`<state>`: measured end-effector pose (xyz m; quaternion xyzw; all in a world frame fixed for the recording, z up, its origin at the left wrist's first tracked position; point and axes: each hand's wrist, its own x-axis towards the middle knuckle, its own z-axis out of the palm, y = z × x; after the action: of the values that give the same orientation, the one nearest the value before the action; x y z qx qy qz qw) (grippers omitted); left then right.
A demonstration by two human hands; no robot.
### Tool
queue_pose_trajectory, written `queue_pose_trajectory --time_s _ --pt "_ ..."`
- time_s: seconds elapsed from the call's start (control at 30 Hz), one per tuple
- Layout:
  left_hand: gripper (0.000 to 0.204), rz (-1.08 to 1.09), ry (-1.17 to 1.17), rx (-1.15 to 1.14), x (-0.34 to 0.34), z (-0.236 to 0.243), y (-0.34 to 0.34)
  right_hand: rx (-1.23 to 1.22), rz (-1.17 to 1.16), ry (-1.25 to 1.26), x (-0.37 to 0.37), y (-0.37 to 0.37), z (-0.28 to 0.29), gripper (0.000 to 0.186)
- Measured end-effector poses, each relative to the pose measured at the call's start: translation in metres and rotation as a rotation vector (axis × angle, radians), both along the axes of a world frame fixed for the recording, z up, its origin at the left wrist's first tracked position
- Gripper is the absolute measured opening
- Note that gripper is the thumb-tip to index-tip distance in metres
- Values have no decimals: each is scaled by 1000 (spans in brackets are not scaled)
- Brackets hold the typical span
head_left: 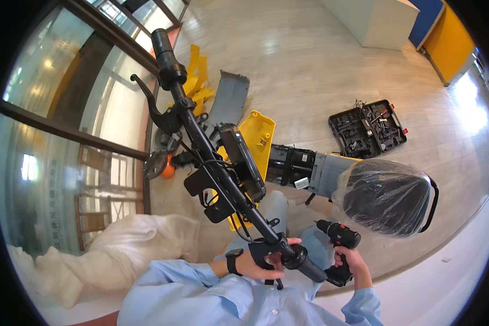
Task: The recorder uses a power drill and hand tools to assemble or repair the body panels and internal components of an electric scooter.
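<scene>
A black handlebar [204, 142] of an electric scooter runs slantwise across the view, with a brake lever [146, 100] at its far end and a dark display unit [242, 160] near its middle. My left hand [250, 266] is closed round the black fitting beside the near grip [311, 268]; its fingertips are partly hidden. In my right hand [355, 259] is a black cordless drill [343, 236], held by its handle with the bit pointing left, away from the handlebar. Beyond my knees stand the scooter's yellow body panel [263, 130] and exposed black frame [290, 164].
The scooter's seat [383, 198] is wrapped in clear plastic, right of my legs. An open black tool case [346, 127] lies on the floor. Loose yellow parts [198, 68] and a grey panel [229, 98] lie by the glass doors. A pale wrapped bundle [130, 239] sits at the left.
</scene>
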<state>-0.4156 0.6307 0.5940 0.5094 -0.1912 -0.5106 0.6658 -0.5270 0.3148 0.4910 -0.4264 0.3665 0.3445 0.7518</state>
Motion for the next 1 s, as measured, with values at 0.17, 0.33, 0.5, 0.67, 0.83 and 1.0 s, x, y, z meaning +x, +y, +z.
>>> queue_pose_trajectory --time_s 0.17,0.33,0.5,0.67,0.83,1.0 --pt "85 -7 81 -123 -12 -12 -12 48 8 -67 5 14 -39 31" --pt "81 48 66 -389 -31 -48 -10 -155 -191 -46 -2 56 -89 28" --pt "56 109 -737 -221 -65 -87 36 68 -626 -175 -7 100 -124 43" --pt "25 763 -1764 -356 -48 -92 84 681 -720 -306 -9 84 -167 51" --pt "18 1226 -2111 -335 2 -23 102 573 -584 -385 19 80 -147 55" --pt "21 865 -2515 -395 4 43 50 -156 -689 -429 46 88 -148 53"
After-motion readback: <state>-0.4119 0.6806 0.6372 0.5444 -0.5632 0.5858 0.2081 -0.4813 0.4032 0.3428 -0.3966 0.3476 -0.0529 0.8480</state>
